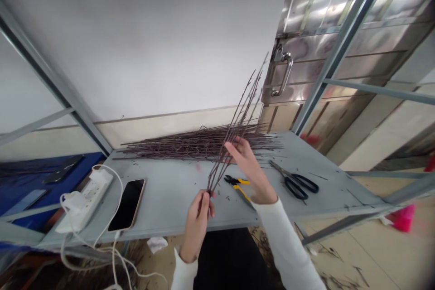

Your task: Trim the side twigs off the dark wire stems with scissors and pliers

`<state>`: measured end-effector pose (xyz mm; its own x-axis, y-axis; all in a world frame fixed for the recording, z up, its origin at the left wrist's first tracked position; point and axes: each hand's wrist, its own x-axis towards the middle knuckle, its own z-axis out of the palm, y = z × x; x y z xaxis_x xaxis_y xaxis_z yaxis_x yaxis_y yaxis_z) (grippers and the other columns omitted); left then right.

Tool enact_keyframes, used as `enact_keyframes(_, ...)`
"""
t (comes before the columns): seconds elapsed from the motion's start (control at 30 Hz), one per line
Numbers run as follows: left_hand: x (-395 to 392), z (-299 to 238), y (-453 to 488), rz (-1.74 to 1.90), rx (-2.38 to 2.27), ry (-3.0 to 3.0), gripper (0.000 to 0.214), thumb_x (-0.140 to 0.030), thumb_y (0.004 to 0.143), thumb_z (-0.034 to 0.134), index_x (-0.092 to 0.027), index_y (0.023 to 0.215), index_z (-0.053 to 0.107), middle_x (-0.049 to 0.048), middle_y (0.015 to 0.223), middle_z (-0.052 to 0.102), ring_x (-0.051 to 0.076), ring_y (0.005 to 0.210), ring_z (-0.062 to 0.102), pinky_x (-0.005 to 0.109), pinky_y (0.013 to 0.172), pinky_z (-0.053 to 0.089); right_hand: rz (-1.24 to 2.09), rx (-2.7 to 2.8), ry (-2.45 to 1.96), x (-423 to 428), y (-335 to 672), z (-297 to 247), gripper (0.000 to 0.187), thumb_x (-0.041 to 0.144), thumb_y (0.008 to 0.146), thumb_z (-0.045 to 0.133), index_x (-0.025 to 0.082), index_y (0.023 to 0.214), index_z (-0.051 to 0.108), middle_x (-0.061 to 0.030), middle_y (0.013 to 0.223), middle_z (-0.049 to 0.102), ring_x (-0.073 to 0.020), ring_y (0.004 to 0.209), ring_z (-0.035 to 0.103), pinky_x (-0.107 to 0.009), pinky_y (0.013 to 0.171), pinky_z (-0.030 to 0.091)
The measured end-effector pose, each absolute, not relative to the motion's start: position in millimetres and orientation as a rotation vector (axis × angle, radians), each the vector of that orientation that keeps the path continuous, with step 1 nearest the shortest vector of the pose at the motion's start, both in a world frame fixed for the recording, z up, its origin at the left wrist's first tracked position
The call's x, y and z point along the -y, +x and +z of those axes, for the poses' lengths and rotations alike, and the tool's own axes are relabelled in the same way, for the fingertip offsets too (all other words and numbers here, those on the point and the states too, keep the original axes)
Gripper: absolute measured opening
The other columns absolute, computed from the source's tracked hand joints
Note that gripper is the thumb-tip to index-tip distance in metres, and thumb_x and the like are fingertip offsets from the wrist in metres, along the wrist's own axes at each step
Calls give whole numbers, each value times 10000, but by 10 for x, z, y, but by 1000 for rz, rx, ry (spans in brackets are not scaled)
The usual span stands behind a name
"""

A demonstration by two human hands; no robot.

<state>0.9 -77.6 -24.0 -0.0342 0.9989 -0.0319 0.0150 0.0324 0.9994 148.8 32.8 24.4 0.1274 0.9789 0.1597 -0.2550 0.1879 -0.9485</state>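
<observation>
A bundle of thin dark twigs (231,140) rises at a slant above the grey metal shelf (170,199). My left hand (197,225) is shut around the bundle's lower ends. Higher up, my right hand (249,167) grips the spread stems with its fingertips. A long pile of similar twigs (193,144) lies along the back of the shelf, just behind my right fingers. Below my right wrist are yellow-handled pliers (237,185), partly hidden. Black-handled scissors (296,184) lie to the right of that hand.
A black smartphone (127,205) and a white power strip (84,198) with tangled white cables lie at the shelf's left end. Grey metal frame bars (343,45) cross the view. A steel door with a handle (283,74) stands behind. Twig scraps litter the floor.
</observation>
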Motion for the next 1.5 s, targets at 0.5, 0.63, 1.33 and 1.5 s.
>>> enact_keyframes(0.5, 920, -604, 113, 1217, -1351, 997, 445, -593, 854, 387, -175, 808, 531, -65, 397, 466, 55, 281, 286, 180, 314, 203, 1306, 833, -889, 66, 1233, -288, 381, 482, 689, 704, 197, 907, 578, 18, 685, 613, -113, 503, 563, -211, 388, 446)
enact_keyframes(0.63, 894, -600, 91, 1181, -1278, 954, 499, -643, 808, 416, -165, 902, 521, -47, 403, 529, 46, 236, 266, 172, 278, 163, 1324, 847, -898, 88, 1207, -306, 388, 425, 702, 707, 217, 1006, 583, 27, 715, 610, -92, 529, 534, -192, 413, 408)
enact_keyframes(1.33, 835, -596, -8, 1558, -1288, 772, 263, -400, 629, 752, -167, 608, 631, -2, 685, 644, 156, 723, 574, 258, 743, 449, 1126, 674, -990, 329, 1007, -447, 415, 320, 676, 713, 207, 1018, 507, 26, 728, 607, -124, 622, 566, -258, 575, 451)
enact_keyframes(1.5, 838, -633, -13, 1532, -1217, 690, 311, -401, 632, 750, -162, 589, 554, -28, 634, 549, 116, 650, 489, 211, 647, 408, 1173, 668, -973, 372, 996, -408, 382, 344, 658, 732, 197, 942, 523, 13, 745, 607, -126, 612, 577, -270, 586, 477)
